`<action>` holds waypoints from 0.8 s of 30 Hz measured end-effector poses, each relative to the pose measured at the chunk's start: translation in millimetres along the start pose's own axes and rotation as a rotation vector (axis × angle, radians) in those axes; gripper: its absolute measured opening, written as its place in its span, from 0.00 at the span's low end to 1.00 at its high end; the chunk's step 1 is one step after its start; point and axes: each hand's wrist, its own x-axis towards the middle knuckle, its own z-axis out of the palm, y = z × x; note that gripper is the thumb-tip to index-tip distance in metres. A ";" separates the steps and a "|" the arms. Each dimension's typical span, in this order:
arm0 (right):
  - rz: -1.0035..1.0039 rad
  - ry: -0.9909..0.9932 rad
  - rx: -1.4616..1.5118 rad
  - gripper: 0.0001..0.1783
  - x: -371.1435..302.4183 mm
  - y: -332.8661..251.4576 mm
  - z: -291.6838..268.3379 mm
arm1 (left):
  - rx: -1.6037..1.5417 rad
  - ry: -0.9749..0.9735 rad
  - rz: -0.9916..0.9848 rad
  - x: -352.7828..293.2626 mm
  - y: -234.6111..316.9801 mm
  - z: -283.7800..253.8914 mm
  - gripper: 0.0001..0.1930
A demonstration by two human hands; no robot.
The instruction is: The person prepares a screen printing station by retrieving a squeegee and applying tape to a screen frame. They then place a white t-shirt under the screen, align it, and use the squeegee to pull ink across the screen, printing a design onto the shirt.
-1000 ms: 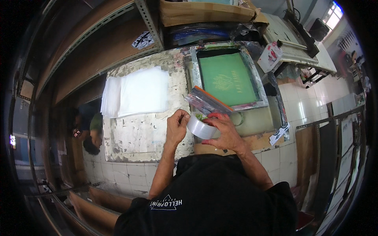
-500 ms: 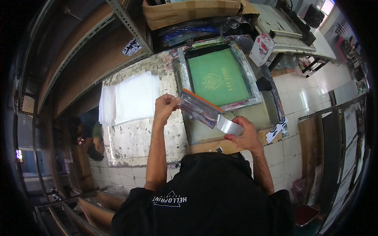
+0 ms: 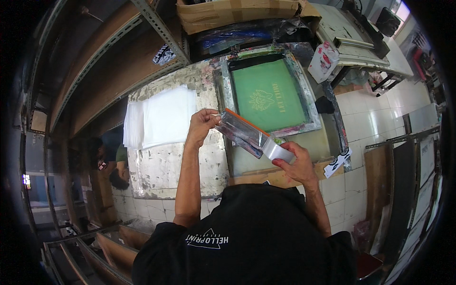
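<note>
Over the near edge of the printing table, both my hands hold a squeegee [image 3: 243, 136] with an orange blade edge and a clear, shiny film over its body. My left hand [image 3: 203, 128] is closed in a pinch at its left end. In my right hand [image 3: 301, 166] is a roll of silvery tape [image 3: 277, 150], gripped by thumb and fingers against the squeegee's right end. Just beyond lies a printing screen [image 3: 270, 95] with green mesh, a pale crest design and a stained frame. A stack of white sheets [image 3: 168, 114] rests to the left.
A stained board [image 3: 180, 166] lies under the sheets. Metal shelving [image 3: 164, 31] rises at the far left; a cardboard box [image 3: 237, 16] is at the back. Beyond the screen's right corner stands a stained white container [image 3: 324, 61]. Racked panels [image 3: 399, 190] line the right.
The tape roll has tilted and come closer over the squeegee's right end. The whole view has shifted slightly; both hands keep their holds.
</note>
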 end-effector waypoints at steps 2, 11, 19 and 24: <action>0.002 0.006 -0.007 0.22 1.7 2.2 3.5 | -0.028 0.004 -0.051 0.0 1.5 -2.1 0.07; 0.010 -0.039 -0.030 0.24 5.5 2.8 9.0 | 0.074 0.061 -0.069 1.7 9.7 -3.8 0.08; 0.193 0.004 -0.199 0.30 2.2 -1.6 14.0 | 0.072 0.247 0.061 24.4 -12.5 -13.0 0.09; 0.309 0.015 -0.292 0.28 -4.3 19.3 -6.9 | 0.105 0.314 -0.021 39.5 -24.1 -32.3 0.09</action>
